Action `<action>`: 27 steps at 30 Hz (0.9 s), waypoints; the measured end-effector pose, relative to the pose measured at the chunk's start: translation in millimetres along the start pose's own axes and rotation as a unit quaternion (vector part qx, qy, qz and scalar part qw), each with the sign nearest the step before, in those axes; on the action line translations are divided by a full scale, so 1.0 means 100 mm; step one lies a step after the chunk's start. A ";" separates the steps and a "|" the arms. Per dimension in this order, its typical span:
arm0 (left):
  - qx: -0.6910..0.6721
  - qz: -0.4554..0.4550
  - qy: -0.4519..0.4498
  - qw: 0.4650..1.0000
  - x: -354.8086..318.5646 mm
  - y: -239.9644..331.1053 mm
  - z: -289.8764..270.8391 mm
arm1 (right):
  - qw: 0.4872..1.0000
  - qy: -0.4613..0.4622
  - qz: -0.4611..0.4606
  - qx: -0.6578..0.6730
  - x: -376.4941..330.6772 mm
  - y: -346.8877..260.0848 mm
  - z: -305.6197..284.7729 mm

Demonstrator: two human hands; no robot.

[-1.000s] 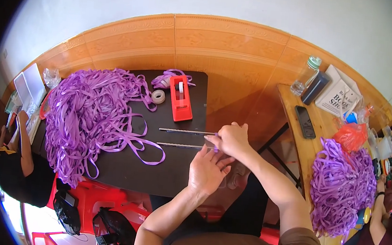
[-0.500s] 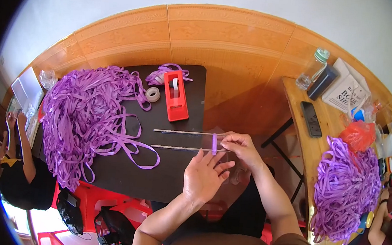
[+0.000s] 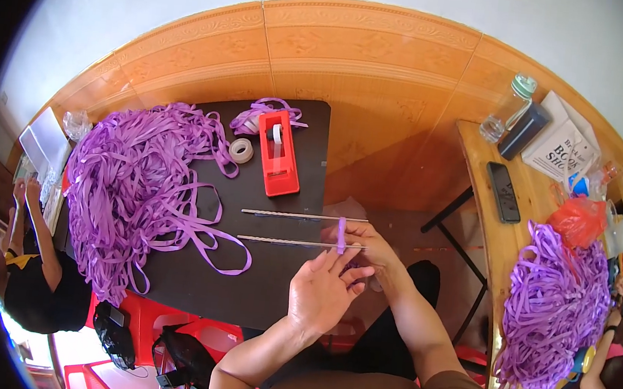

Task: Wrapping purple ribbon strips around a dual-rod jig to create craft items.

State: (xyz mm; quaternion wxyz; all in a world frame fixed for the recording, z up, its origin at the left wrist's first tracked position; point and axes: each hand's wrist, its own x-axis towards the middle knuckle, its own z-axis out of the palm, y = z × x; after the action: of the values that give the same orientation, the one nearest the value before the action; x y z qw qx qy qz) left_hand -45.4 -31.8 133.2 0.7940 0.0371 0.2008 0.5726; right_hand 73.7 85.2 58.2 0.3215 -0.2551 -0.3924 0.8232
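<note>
Two thin twisted metal rods (image 3: 287,214) stick out side by side past the right edge of the dark table. A short purple ribbon loop (image 3: 341,235) bridges them near their free ends. My left hand (image 3: 321,291) is palm up with fingers spread, its fingertips at the nearer rod beside the loop. From the right, my right hand (image 3: 372,249) reaches in at the rod ends. Its fingers lie behind the rods and ribbon, partly hidden, so I cannot make out what they hold.
A large purple ribbon heap (image 3: 133,177) covers the table's left side. Behind the rods are a red tape dispenser (image 3: 279,169) and a tape roll (image 3: 241,151). A wooden table (image 3: 473,146) at right bears a phone (image 3: 504,192), a bottle (image 3: 500,115) and another ribbon heap (image 3: 551,315). People sit at both sides.
My right hand has shifted down and left from the rod tips to behind the rods by the ribbon loop. My left hand stays palm up at nearly the same place.
</note>
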 end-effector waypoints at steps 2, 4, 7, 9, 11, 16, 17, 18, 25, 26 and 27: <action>-0.002 0.001 0.003 1.000 0.01 0.00 -0.02 | 1.000 -0.012 -0.011 0.012 0.04 0.05 -0.03; -0.005 0.003 0.006 1.000 0.00 -0.01 -0.04 | 0.999 -0.026 -0.010 0.025 0.06 0.06 -0.01; -0.014 0.008 -0.004 1.000 0.00 0.00 -0.07 | 0.997 -0.003 -0.016 0.070 0.03 0.03 0.10; -0.013 0.006 -0.002 1.000 0.01 -0.01 -0.06 | 0.997 -0.002 -0.004 0.077 0.06 0.06 0.07; -0.011 0.005 -0.004 1.000 0.02 -0.02 -0.06 | 0.996 -0.002 0.008 0.084 0.10 0.11 0.02; -0.014 0.006 -0.010 1.000 0.01 0.00 -0.07 | 0.993 0.082 -0.047 0.069 0.07 0.09 0.09; -0.013 0.007 -0.012 1.000 0.01 -0.01 -0.05 | 0.993 0.083 -0.049 0.067 0.04 0.08 0.06; -0.012 0.008 -0.015 1.000 0.01 -0.01 -0.03 | 0.989 0.123 -0.045 0.072 0.00 0.09 0.04; -0.010 0.009 -0.013 1.000 -0.02 -0.01 -0.02 | 0.970 0.092 -0.025 0.224 -0.16 -0.03 0.21; -0.010 0.009 -0.017 1.000 0.00 -0.01 -0.02 | 0.970 0.090 -0.027 0.222 -0.12 -0.01 0.19; -0.011 0.009 -0.021 1.000 0.01 0.00 -0.02 | 0.966 0.067 -0.044 0.246 -0.10 0.03 0.18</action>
State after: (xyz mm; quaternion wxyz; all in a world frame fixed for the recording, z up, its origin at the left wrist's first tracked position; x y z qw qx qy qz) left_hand -45.6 -31.7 131.1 0.7933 0.0421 0.1776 0.5808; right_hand 67.6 67.8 67.8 0.4362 -0.2054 -0.1660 0.8602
